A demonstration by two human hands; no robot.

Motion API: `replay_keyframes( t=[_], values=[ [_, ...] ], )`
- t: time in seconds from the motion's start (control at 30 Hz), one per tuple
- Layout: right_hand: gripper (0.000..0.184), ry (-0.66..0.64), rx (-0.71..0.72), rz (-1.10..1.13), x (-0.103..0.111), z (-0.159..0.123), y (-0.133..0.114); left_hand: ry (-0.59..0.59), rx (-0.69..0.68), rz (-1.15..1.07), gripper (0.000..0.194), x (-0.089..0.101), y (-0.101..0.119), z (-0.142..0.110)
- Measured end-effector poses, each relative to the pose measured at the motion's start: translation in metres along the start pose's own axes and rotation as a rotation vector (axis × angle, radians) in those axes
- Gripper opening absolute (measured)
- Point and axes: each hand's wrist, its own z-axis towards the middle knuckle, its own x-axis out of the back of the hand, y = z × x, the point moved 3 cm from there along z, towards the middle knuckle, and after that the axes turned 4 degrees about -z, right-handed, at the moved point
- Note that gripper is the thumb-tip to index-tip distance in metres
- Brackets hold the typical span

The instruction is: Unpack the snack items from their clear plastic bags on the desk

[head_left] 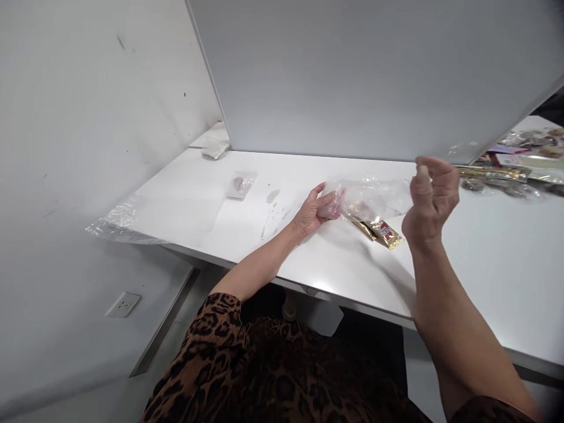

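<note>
A clear plastic bag (pixel 381 197) stretches between my two hands above the white table. My left hand (pixel 314 210) is closed round its left end, where something pinkish shows through the plastic. Raised at the bag's right end, my right hand (pixel 434 202) has its fingers curled and its thumb up, seemingly gripping the plastic edge; the exact grip is partly hidden. Gold sachets (pixel 388 234) with a red label lie just under the bag's lower edge, and I cannot tell whether they are partly inside it.
A small clear packet (pixel 241 184) with a pinkish item lies left on the white table (pixel 343 267). Clear plastic (pixel 127 222) hangs over its left edge. A white packet (pixel 215 148) sits in the back corner. Wrapped goods (pixel 515 176) pile at right. A grey panel (pixel 352 76) stands behind.
</note>
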Motion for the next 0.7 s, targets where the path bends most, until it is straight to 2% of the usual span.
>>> replay_keyframes(
  t=[0.07,0.13,0.17,0.2,0.27,0.33,0.4,0.53,0.63,0.7],
  values=[
    [0.031,-0.226,0.122,-0.202,-0.006,-0.004,-0.013,-0.007,-0.042,0.052,0.07,0.002,0.0,0.0],
    [0.033,-0.44,0.157,-0.359,-0.016,-0.01,-0.017,-0.011,-0.07,0.102,0.073,0.003,0.0,0.0],
    [0.029,-0.488,0.145,-0.41,-0.02,-0.012,-0.018,-0.015,-0.078,0.121,0.075,0.004,-0.001,0.0],
    [0.024,-0.492,0.111,-0.436,-0.022,-0.012,-0.017,-0.022,-0.08,0.134,0.076,0.004,-0.001,0.0],
    [0.025,-0.39,-0.002,-0.392,-0.023,-0.01,-0.015,-0.039,-0.059,0.138,0.076,0.003,-0.003,0.001],
    [0.03,-0.255,-0.13,-0.243,-0.021,-0.007,-0.015,-0.062,-0.01,0.119,0.075,0.002,-0.004,0.002],
    [0.032,-0.19,-0.232,-0.083,-0.02,-0.003,-0.016,-0.091,0.046,0.098,0.072,-0.001,-0.005,0.002],
    [0.038,-0.26,-0.444,0.06,-0.027,0.004,-0.018,-0.109,0.078,0.057,0.067,-0.005,-0.004,-0.001],
    [0.041,-0.338,-0.62,0.103,-0.039,0.012,-0.015,-0.112,0.091,0.044,0.055,-0.006,-0.002,-0.001],
    [0.039,-0.351,-0.686,0.133,-0.048,0.02,-0.012,-0.138,0.141,0.038,0.049,-0.007,-0.002,0.0]
  ],
)
